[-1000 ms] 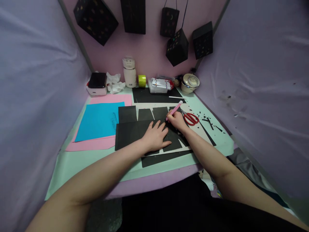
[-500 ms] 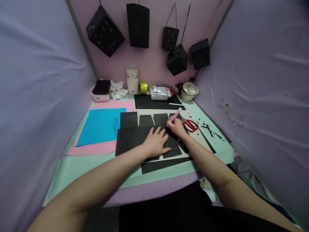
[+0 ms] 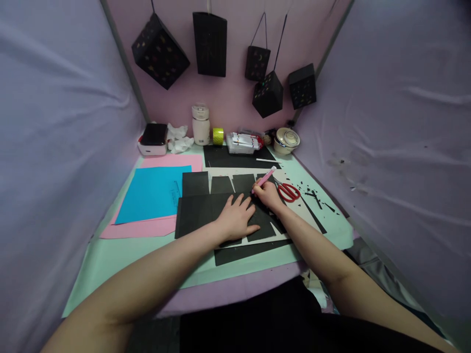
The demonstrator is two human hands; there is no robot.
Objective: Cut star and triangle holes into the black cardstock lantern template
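My left hand (image 3: 237,219) lies flat on a sheet of black card (image 3: 196,215), its fingers spread. The card has flaps along its far and near edges, with narrow wedge gaps between them. My right hand (image 3: 268,193) is closed round a pink pen-shaped craft knife (image 3: 265,177), tilted with its pale end up. The knife's tip meets the card near the upper flaps, but the fingers hide it. Right beside that hand lies a pair of red-handled scissors (image 3: 289,192). A whitish board (image 3: 303,211) shows under the card.
Blue paper (image 3: 147,196) on pink paper (image 3: 140,231) lies left. Black scraps (image 3: 314,198) litter the right. At the back stand a white bottle (image 3: 200,126), yellow tape (image 3: 218,136), a box of markers (image 3: 245,142) and a lidded bowl (image 3: 286,140). Black paper lanterns (image 3: 161,51) hang above.
The view has shifted slightly, so the lanterns and back items sit a little lower and further left. Both hands keep practically the same place on the card.
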